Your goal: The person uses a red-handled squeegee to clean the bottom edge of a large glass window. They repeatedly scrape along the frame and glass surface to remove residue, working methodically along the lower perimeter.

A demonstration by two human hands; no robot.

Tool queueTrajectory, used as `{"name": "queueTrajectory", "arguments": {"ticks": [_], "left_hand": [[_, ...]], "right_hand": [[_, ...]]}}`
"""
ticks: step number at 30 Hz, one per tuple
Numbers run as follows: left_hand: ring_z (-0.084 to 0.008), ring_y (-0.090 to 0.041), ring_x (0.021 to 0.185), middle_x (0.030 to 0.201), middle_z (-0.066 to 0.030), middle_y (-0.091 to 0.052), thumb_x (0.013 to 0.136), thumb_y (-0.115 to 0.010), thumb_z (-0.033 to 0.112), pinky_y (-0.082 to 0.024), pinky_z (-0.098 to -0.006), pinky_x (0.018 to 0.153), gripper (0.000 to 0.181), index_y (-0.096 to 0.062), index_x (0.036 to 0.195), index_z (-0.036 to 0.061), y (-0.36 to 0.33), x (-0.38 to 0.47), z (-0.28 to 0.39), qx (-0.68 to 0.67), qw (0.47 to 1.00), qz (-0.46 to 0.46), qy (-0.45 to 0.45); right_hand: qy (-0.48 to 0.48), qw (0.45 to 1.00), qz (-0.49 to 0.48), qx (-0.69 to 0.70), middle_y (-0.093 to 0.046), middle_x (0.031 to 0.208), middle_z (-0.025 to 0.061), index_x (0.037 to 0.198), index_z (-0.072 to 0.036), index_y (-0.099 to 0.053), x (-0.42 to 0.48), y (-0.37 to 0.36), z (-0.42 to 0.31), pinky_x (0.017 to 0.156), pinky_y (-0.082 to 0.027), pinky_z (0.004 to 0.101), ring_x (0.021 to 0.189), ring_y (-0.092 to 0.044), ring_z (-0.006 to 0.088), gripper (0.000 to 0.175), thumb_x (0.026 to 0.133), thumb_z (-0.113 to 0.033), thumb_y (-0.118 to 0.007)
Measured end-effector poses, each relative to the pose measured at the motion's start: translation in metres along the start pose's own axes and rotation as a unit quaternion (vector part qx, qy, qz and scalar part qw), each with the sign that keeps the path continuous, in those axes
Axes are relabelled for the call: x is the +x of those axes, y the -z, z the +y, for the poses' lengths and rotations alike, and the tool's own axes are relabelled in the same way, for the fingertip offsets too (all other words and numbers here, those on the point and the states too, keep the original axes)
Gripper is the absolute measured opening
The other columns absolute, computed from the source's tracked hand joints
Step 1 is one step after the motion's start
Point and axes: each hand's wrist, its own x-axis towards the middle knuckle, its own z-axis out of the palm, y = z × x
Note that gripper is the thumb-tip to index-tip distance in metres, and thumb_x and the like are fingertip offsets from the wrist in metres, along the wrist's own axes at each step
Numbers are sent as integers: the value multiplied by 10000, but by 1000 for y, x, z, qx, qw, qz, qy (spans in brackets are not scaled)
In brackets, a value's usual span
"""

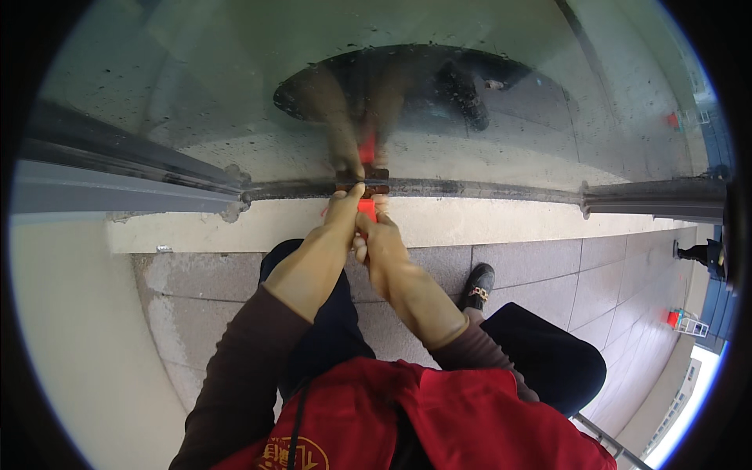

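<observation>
My right hand (379, 232) is wrapped around the red handle of a scraper (367, 207). The scraper's dark, flat blade (377, 190) lies against the foot of a glass pane (235, 126), along the dark bottom seam (470, 188). Beside it, my left hand (343, 205) grips the blade end, a digit laid over the blade. Some fingers of both hands are hidden behind the scraper and the hands themselves. Water drops and specks dot the pane, which mirrors my arms and the red handle.
Grey metal frame bars (129, 185) flank the pane at left and right. Below it runs a pale stone ledge (499, 214), above grey floor tiles (529, 264). At far right are another person's leg (696, 254), a red bucket (672, 318) and a white rack-like object (693, 324).
</observation>
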Motion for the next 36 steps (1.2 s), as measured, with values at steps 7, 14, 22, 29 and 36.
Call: {"name": "queueTrajectory", "arguments": {"ticks": [7, 14, 22, 29, 36], "left_hand": [[-295, -712, 764, 973, -222, -723, 1063, -555, 304, -609, -431, 635, 362, -527, 1131, -50, 28, -25, 27, -24, 999, 19, 26], [-232, -672, 688, 955, -195, -714, 1062, -546, 311, -589, -374, 606, 360, -593, 1111, -43, 37, -37, 37, -103, 993, -47, 16], [-189, -623, 598, 896, -132, -729, 1087, -485, 299, -522, -340, 524, 317, -592, 1052, 3, 13, -32, 34, -69, 998, -14, -7], [-271, -745, 767, 954, -218, -752, 1071, -531, 294, -613, -385, 639, 360, -605, 1073, -58, -81, -5, -28, -59, 993, -72, -78], [-251, -728, 759, 981, -169, -754, 1056, -555, 312, -591, -374, 611, 302, -592, 1126, 21, -70, 41, -58, -28, 999, -15, 39]], "right_hand": [[-31, 998, -56, -27, -479, 702, 4, 1198, -86, -506, -19, -34, 2, 458, -332, 270, 522, -421, 103, 259, 970, -190, -570], [-40, 999, -32, -8, -490, 704, -25, 1023, -141, -505, -35, -45, 0, 456, -313, 234, 553, -433, 72, 119, 956, -190, -590], [-8, 997, -69, -21, -514, 717, -6, 974, -114, -534, -11, -26, -6, 452, -331, 233, 543, -444, 82, 57, 949, -133, -582], [18, 998, 10, -58, -503, 681, 0, 1049, -89, -545, -15, 77, -40, 423, -338, 234, 491, -417, 79, 142, 937, -157, -598], [-30, 997, 57, -53, -510, 700, -15, 1063, -110, -546, 48, 76, -20, 399, -325, 223, 489, -414, 69, 136, 955, -167, -604]]}}
